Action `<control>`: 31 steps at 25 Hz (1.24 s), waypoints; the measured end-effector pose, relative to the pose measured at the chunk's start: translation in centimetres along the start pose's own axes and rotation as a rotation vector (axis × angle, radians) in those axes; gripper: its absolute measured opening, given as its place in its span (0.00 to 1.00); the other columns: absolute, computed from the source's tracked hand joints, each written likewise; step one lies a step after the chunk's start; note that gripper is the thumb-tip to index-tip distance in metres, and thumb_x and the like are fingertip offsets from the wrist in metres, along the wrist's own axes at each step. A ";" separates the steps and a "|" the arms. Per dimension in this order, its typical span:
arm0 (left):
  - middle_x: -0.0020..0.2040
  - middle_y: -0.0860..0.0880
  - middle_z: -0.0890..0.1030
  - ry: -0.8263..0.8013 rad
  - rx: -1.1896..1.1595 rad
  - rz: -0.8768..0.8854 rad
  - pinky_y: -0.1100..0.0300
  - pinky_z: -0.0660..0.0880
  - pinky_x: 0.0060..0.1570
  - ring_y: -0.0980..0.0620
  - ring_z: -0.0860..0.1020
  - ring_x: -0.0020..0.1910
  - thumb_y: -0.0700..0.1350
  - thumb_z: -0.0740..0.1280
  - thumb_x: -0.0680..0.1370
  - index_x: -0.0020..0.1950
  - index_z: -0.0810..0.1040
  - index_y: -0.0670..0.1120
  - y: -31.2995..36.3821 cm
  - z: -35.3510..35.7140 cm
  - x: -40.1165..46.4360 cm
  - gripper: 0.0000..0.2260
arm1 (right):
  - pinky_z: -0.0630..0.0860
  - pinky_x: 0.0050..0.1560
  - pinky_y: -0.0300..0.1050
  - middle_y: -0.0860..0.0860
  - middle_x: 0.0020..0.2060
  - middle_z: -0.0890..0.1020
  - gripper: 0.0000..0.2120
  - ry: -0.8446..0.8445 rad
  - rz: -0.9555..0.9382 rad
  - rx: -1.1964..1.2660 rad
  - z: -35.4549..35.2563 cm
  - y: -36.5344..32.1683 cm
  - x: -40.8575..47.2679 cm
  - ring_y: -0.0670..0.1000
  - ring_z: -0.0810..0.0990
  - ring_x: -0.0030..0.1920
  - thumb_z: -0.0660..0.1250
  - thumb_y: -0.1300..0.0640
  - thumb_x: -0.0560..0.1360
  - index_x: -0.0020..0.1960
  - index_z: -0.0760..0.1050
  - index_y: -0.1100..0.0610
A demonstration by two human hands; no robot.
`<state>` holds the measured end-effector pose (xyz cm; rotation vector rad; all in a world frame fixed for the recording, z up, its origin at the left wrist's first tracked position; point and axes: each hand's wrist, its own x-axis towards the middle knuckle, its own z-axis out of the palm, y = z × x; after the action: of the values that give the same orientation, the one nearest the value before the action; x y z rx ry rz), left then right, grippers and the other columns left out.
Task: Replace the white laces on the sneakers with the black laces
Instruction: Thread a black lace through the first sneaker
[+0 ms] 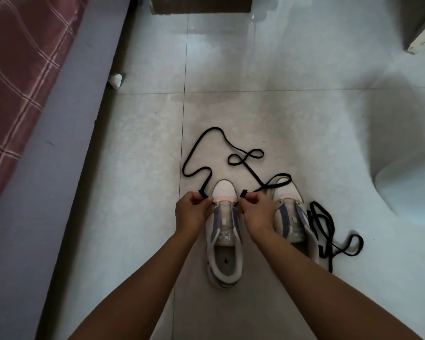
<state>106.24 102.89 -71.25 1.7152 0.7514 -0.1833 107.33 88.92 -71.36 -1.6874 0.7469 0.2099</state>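
Two white and purple sneakers stand side by side on the tiled floor, toes pointing away from me. The left sneaker (223, 239) has no lace across its tongue. My left hand (191, 212) pinches one end of a black lace (206, 153) beside the sneaker's toe. My right hand (255, 211) pinches the other end on the opposite side. The lace loops out over the floor ahead of the sneakers. The right sneaker (292, 217) is partly hidden by my right forearm. A second black lace (326, 231) lies bunched to its right. No white lace is in view.
A bed with a red checked cover (12, 77) and a purple side panel (59, 143) runs along the left. A small white crumpled thing (115, 81) lies by its edge. Dark furniture (201, 4) stands at the top, a pale rounded object (412, 190) at the right.
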 end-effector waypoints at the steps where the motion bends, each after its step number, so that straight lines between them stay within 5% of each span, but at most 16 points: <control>1: 0.39 0.46 0.82 0.000 0.016 0.028 0.52 0.79 0.46 0.46 0.81 0.43 0.43 0.73 0.72 0.39 0.77 0.45 -0.2 0.0 -0.1 0.06 | 0.79 0.47 0.49 0.52 0.36 0.80 0.07 -0.008 -0.024 0.012 0.0 -0.1 -0.2 0.52 0.79 0.41 0.68 0.66 0.72 0.39 0.74 0.56; 8: 0.36 0.50 0.81 0.008 0.048 0.127 0.59 0.76 0.41 0.53 0.79 0.38 0.43 0.73 0.72 0.37 0.77 0.46 -0.8 0.4 -0.8 0.06 | 0.77 0.46 0.47 0.58 0.40 0.81 0.01 0.085 -0.008 0.151 0.3 0.2 -1.9 0.51 0.78 0.41 0.68 0.64 0.72 0.43 0.76 0.61; 14: 0.39 0.49 0.79 0.037 0.157 0.220 0.71 0.69 0.36 0.54 0.76 0.39 0.41 0.71 0.73 0.39 0.77 0.43 -1.0 0.8 -1.5 0.05 | 0.74 0.38 0.37 0.52 0.35 0.80 0.04 0.098 -0.044 0.092 0.4 1.2 -2.7 0.47 0.76 0.36 0.70 0.62 0.71 0.40 0.75 0.58; 19: 0.45 0.44 0.79 0.040 0.284 0.337 0.62 0.72 0.42 0.51 0.77 0.42 0.42 0.69 0.76 0.44 0.79 0.39 -1.1 0.9 -2.2 0.06 | 0.74 0.39 0.34 0.51 0.38 0.82 0.01 -0.015 -0.028 0.055 -0.1 1.3 -2.0 0.48 0.79 0.41 0.69 0.62 0.73 0.44 0.79 0.58; 22: 0.52 0.48 0.77 -0.068 0.360 0.423 0.63 0.73 0.49 0.52 0.77 0.50 0.46 0.66 0.78 0.55 0.79 0.42 -1.2 0.2 -3.0 0.10 | 0.70 0.46 0.28 0.50 0.46 0.78 0.08 -0.072 -0.231 -0.174 -0.6 1.1 -2.5 0.48 0.78 0.48 0.68 0.60 0.75 0.52 0.80 0.60; 25: 0.67 0.47 0.67 -0.258 0.739 0.448 0.59 0.72 0.55 0.49 0.69 0.63 0.50 0.63 0.78 0.72 0.65 0.43 -1.3 0.4 -3.5 0.24 | 0.70 0.55 0.39 0.53 0.55 0.74 0.16 -0.149 -0.453 -0.558 -0.6 0.9 -3.3 0.52 0.73 0.55 0.64 0.56 0.77 0.62 0.75 0.62; 27: 0.69 0.46 0.65 -0.247 0.922 0.464 0.55 0.73 0.52 0.48 0.68 0.63 0.50 0.60 0.79 0.74 0.60 0.43 -0.9 0.7 -3.8 0.25 | 0.69 0.57 0.47 0.56 0.60 0.72 0.23 -0.184 -0.568 -0.874 -0.4 0.9 -3.9 0.55 0.72 0.58 0.61 0.57 0.77 0.71 0.64 0.60; 29: 0.66 0.46 0.69 -0.226 0.904 0.445 0.55 0.74 0.48 0.48 0.71 0.60 0.47 0.59 0.79 0.73 0.63 0.44 -0.3 0.6 -3.7 0.23 | 0.70 0.53 0.49 0.57 0.57 0.75 0.29 -0.190 -0.594 -0.894 -0.5 1.0 -4.1 0.57 0.75 0.54 0.59 0.61 0.77 0.76 0.53 0.59; 31: 0.64 0.46 0.72 -0.257 0.754 0.391 0.55 0.73 0.52 0.49 0.72 0.59 0.42 0.61 0.78 0.71 0.68 0.45 -0.1 -0.1 -2.9 0.21 | 0.74 0.48 0.51 0.58 0.52 0.78 0.28 -0.184 -0.503 -0.752 -1.0 0.8 -3.8 0.59 0.77 0.50 0.58 0.64 0.76 0.75 0.55 0.58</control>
<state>103.89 101.88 -69.82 2.4502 0.1326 -0.4443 103.70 89.29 -69.82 -2.4643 0.0678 0.3069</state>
